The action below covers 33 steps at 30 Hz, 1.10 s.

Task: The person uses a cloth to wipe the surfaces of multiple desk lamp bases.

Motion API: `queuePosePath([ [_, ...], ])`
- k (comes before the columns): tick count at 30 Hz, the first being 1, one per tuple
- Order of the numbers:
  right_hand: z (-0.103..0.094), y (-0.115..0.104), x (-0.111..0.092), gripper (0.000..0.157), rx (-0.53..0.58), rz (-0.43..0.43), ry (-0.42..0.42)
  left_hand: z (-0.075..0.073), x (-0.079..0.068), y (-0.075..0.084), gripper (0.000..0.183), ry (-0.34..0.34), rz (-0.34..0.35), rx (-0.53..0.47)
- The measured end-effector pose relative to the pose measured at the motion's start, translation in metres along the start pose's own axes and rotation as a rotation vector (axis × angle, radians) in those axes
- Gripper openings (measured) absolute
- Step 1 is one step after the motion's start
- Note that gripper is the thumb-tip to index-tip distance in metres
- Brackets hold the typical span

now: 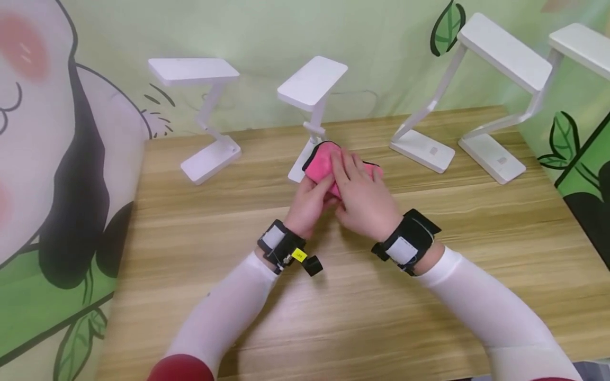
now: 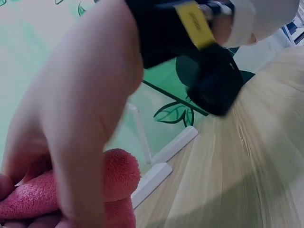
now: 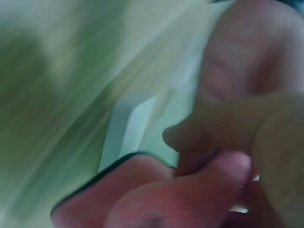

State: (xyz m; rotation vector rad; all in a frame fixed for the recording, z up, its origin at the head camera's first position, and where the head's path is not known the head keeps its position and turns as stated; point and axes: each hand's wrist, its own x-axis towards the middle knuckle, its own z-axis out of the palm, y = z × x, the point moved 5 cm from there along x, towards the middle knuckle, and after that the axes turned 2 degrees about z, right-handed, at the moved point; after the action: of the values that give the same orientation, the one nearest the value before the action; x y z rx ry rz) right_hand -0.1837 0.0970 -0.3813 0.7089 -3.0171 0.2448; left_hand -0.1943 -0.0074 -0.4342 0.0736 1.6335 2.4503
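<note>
A pink plush cloth (image 1: 320, 161) with black edging is bunched in front of a white folding desk lamp (image 1: 312, 82), covering part of its base. My left hand (image 1: 308, 205) grips the cloth, thumb on top and fingers partly hidden beneath. Over the cloth lie the fairly straight fingers of my right hand (image 1: 364, 203), pressing on it. In the left wrist view the pink cloth (image 2: 121, 173) bulges beside the left hand (image 2: 76, 114). Blur softens the right wrist view, where the cloth's dark edge and the right hand (image 3: 270, 147) show.
Another white lamp (image 1: 209, 164) stands at the left on the wooden table (image 1: 214, 222). Two more, a lamp (image 1: 424, 151) and a farther right lamp (image 1: 493, 159), stand on the right. A wall (image 1: 381, 32) painted with leaves and a panda is behind.
</note>
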Motion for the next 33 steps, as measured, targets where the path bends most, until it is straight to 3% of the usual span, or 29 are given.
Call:
queuePosePath([
  [5,0.006,-0.001,0.002,0.093,-0.114,0.019,0.127,0.004,0.002,0.000,0.034,0.005,0.008,-0.040],
  [12,0.002,0.003,0.007,0.058,-0.142,-0.003,0.248,0.007,0.004,0.002,0.034,-0.016,0.027,-0.026],
  [15,-0.002,0.007,0.008,0.056,-0.093,-0.006,0.265,0.001,0.004,0.004,0.036,-0.071,0.042,0.017],
  [18,-0.006,0.012,0.007,0.056,-0.056,0.002,0.252,-0.017,0.003,0.010,0.037,-0.126,0.049,0.096],
  [20,-0.007,0.015,0.007,0.056,-0.043,0.006,0.229,-0.041,0.002,0.018,0.036,-0.127,0.051,0.163],
  [22,-0.009,0.019,0.009,0.054,-0.040,0.005,0.211,-0.072,0.001,0.030,0.036,-0.086,0.075,0.251],
  [26,-0.018,0.034,0.013,0.046,-0.040,0.030,0.169,-0.149,0.005,0.064,0.039,0.100,0.131,0.497],
  [29,-0.026,0.045,0.019,0.038,-0.024,0.054,0.138,-0.207,0.009,0.093,0.046,0.275,0.109,0.695],
  [31,-0.031,0.050,0.023,0.038,-0.004,0.064,0.112,-0.239,0.013,0.111,0.047,0.356,0.078,0.794],
  [33,-0.035,0.055,0.025,0.041,0.022,0.079,0.082,-0.260,0.020,0.126,0.047,0.375,0.055,0.867],
])
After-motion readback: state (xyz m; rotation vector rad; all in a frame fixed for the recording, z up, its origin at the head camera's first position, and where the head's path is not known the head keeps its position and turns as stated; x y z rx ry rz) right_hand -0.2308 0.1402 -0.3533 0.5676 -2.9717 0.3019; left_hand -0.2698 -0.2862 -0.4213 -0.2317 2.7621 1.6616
